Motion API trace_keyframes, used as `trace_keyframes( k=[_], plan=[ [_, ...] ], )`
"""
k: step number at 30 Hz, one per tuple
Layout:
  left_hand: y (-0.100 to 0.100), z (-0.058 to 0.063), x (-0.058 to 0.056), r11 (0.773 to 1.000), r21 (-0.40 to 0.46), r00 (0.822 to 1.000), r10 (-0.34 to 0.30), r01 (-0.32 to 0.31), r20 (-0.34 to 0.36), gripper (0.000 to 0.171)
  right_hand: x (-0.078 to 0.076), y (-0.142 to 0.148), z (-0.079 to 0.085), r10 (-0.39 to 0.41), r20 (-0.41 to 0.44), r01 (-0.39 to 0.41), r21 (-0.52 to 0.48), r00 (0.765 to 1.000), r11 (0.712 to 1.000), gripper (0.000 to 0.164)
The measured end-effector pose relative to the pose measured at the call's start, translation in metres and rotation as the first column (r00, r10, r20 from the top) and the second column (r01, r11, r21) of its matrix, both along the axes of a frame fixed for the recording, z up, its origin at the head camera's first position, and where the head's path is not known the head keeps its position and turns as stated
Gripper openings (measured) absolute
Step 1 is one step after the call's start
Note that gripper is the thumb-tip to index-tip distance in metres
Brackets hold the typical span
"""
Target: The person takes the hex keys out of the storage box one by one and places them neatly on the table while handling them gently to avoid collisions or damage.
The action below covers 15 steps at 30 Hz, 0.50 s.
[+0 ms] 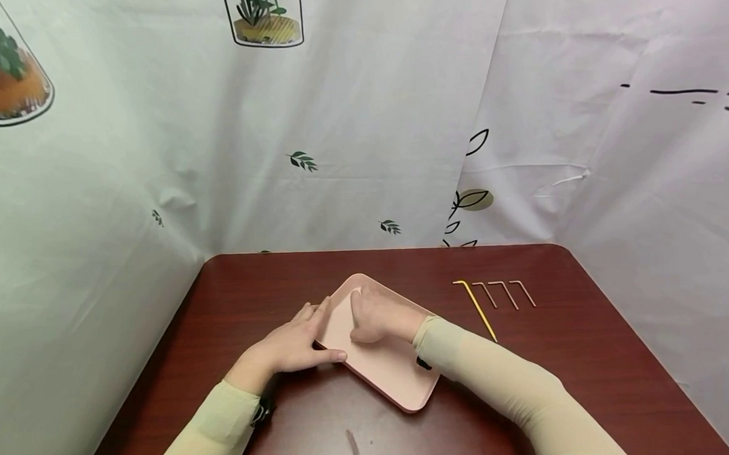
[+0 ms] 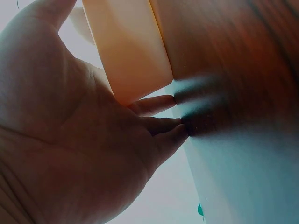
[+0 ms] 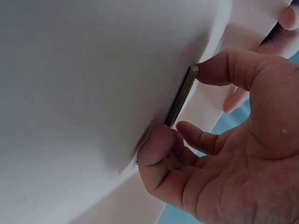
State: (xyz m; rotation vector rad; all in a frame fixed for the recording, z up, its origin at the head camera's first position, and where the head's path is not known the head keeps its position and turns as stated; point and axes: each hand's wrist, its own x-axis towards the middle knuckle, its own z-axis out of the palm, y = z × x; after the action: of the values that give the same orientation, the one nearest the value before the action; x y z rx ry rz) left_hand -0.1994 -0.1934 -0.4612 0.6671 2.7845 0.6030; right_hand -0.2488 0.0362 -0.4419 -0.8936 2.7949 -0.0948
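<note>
Metal rod (image 3: 181,99) slants in right hand (image 3: 233,154); long axis points thumbward.

A: Can any lettering be read on the fabric backdrop (image 1: 359,105)?
B: None can be read; only drawn motifs and black dashes are printed there, and no letter or number is formed by them.
A: And on the pink tray (image 1: 395,372), the yellow hex key (image 1: 479,312) or the metal hex key (image 3: 183,93) seen in the right wrist view?
B: No label, brand or number can be made out.
</note>
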Motion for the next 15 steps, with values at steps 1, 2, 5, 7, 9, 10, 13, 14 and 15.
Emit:
trace_keyframes(
  k=[1,2,5,7,9,10,13,14,15],
  plan=[
    [0.0,0.0003,0.0002,1.0,0.0,1.0,0.0,0.0,0.0,0.128,-0.0003,-0.0003,-0.0007,0.001,0.002,-0.001,0.002,1.0,1.0,0.061],
    [0.0,0.0005,0.0003,1.0,-0.001,1.0,0.0,0.0,-0.002,0.128,-0.0005,-0.0003,-0.0008,0.001,0.003,-0.001,0.004,1.0,1.0,0.062],
    [0.0001,0.0007,0.0007,1.0,0.0,1.0,-0.003,0.003,-0.005,0.128,-0.0005,-0.0005,-0.0012,0.008,-0.001,-0.008,0.014,1.0,1.0,0.064],
    [0.0001,0.0004,0.0007,1.0,0.0,1.0,-0.003,0.003,-0.006,0.128,-0.0004,-0.0006,-0.0014,0.005,0.0,-0.005,0.017,1.0,1.0,0.063],
    [0.0002,0.0003,0.0008,1.0,0.002,1.0,-0.002,0.002,-0.007,0.128,0.0003,-0.001,-0.0014,0.002,0.0,-0.002,0.022,1.0,1.0,0.063],
    [0.0003,0.0003,0.0008,1.0,0.003,1.0,-0.001,0.001,-0.008,0.128,0.0004,-0.0012,-0.0014,0.003,-0.003,-0.003,0.026,1.0,1.0,0.063],
    [0.0005,0.0005,0.0011,1.0,0.004,1.0,-0.002,0.002,-0.01,0.128,0.0008,-0.0027,-0.0016,0.011,-0.023,-0.01,0.049,1.0,0.999,0.062],
    [0.0006,0.0005,0.0012,1.0,0.004,1.0,-0.003,0.003,-0.01,0.128,0.0007,-0.0033,-0.0017,0.018,-0.032,-0.016,0.06,0.999,0.998,0.061],
    [0.0007,0.0006,0.0014,1.0,0.005,1.0,-0.005,0.005,-0.01,0.128,0.0004,-0.0039,-0.002,0.029,-0.044,-0.025,0.073,0.999,0.997,0.059]
  ],
)
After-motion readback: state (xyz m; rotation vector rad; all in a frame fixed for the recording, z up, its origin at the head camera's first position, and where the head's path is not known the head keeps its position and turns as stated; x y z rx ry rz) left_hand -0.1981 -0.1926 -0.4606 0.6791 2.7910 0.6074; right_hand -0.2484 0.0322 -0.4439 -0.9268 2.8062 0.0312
